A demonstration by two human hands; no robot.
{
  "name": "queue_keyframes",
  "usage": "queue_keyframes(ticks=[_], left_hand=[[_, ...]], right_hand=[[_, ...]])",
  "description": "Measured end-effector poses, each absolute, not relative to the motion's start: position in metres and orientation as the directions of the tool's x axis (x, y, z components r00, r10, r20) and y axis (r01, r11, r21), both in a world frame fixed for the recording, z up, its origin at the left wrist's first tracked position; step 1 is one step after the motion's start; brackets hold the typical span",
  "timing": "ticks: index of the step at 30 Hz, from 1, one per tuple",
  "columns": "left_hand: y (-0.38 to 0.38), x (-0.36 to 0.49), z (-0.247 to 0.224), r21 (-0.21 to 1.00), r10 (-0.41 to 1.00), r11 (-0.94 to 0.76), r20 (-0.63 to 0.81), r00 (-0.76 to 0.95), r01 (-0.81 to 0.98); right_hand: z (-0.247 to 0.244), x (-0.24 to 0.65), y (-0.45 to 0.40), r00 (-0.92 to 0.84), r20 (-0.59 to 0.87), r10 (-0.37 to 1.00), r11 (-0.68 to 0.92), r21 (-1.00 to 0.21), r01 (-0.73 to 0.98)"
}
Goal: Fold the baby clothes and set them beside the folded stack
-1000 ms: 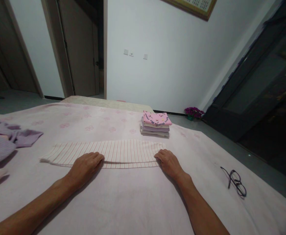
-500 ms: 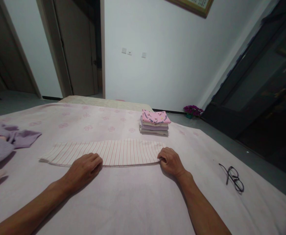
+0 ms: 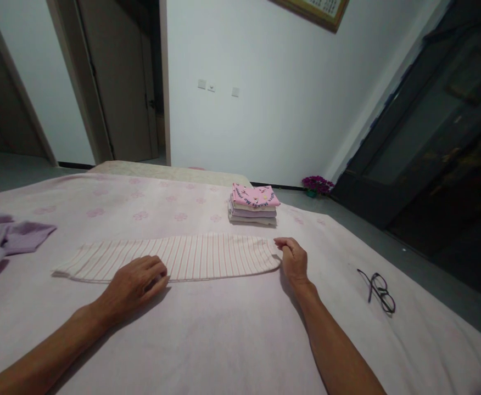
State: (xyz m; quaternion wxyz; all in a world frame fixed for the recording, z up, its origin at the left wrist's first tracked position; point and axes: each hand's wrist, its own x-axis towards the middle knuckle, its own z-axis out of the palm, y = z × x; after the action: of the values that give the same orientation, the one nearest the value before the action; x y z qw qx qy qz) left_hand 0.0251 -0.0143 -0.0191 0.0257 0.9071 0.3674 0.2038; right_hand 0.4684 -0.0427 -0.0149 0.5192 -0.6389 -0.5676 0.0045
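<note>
A red-and-white striped cloth (image 3: 207,257) lies flat in a long strip across the pink bedspread. My left hand (image 3: 140,280) rests on its near edge, left of the middle, with the fingers bent and close together. At the cloth's right end, my right hand (image 3: 293,258) pinches the corner between thumb and fingers. Behind the cloth stands a stack of folded clothes (image 3: 252,213), with a pink printed piece (image 3: 256,196) on top.
Crumpled purple clothing (image 3: 22,236) lies at the left edge of the bedspread (image 3: 224,340). Black eyeglasses (image 3: 380,291) lie to the right of my right arm. Purple flowers (image 3: 317,185) stand on the floor beyond the bed.
My right hand has moved from the near right corner of the striped cloth up along its right end. My left hand stays on the near edge. The view has shifted slightly.
</note>
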Motion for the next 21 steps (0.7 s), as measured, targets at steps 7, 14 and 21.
queue_keyframes(ticks=[7, 14, 21], left_hand=[[-0.008, 0.031, -0.026, 0.306, 0.736, -0.677, 0.273, 0.619, 0.669], [-0.009, 0.027, -0.032, 0.422, 0.765, -0.641, 0.281, 0.58, 0.641], [0.001, -0.013, -0.018, 0.591, 0.936, -0.339, 0.287, 0.202, 0.732]], right_hand=[[-0.017, 0.429, -0.043, -0.099, 0.441, 0.892, 0.228, -0.249, 0.941], [-0.038, 0.427, -0.036, -0.046, 0.088, 0.995, 0.042, 0.041, 0.998], [-0.049, 0.434, -0.032, -0.046, 0.159, 0.986, 0.033, 0.084, 0.996]])
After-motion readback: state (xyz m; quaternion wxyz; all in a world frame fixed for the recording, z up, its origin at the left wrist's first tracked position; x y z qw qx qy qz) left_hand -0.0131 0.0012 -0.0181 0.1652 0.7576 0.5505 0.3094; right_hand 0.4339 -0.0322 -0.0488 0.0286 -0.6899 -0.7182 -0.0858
